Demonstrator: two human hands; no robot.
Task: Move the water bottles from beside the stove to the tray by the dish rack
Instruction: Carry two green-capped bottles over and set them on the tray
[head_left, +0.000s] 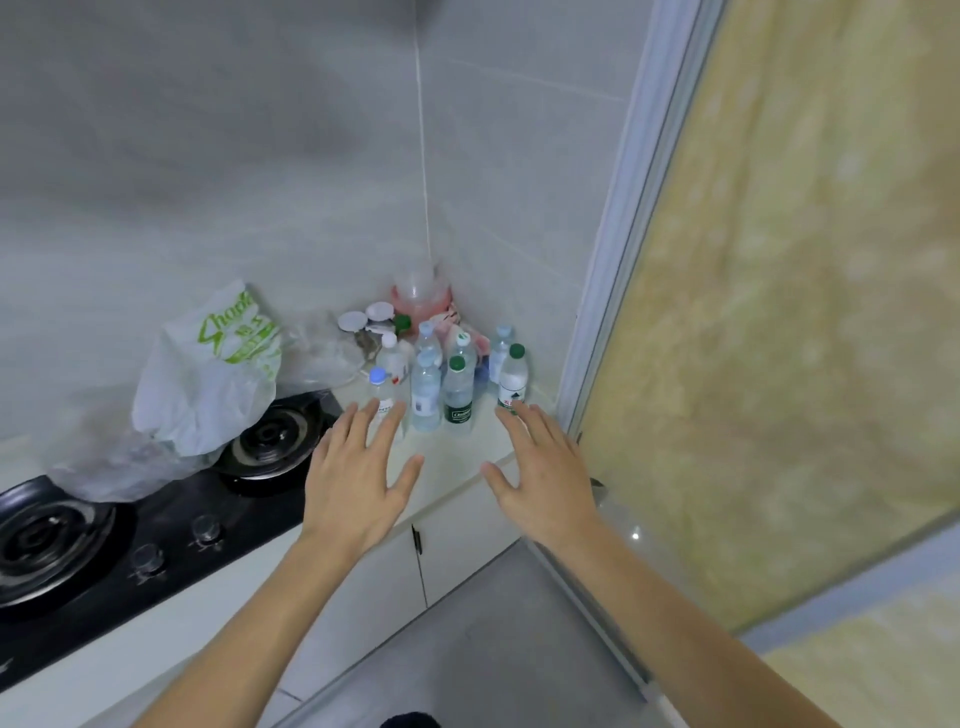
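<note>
Head view, blurred water bottles (447, 379), rear ones hidden

I stood at a corner of pale grey tiled walls (260, 156) meeting above a white counter (457, 457). A black gas stove (171, 525) sat at my left, white cabinet doors (467, 540) below, grey floor (493, 639) underfoot. A yellowish frosted sliding door (805, 312) closed the right side.

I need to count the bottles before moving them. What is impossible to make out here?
- Head view: back bottles are overlapped by the front row, so no exact count.
- Left hand covers the base of the blue-capped bottle.
- Labels are too blurred to read.
- Tray and dish rack lie outside the frame.
</note>
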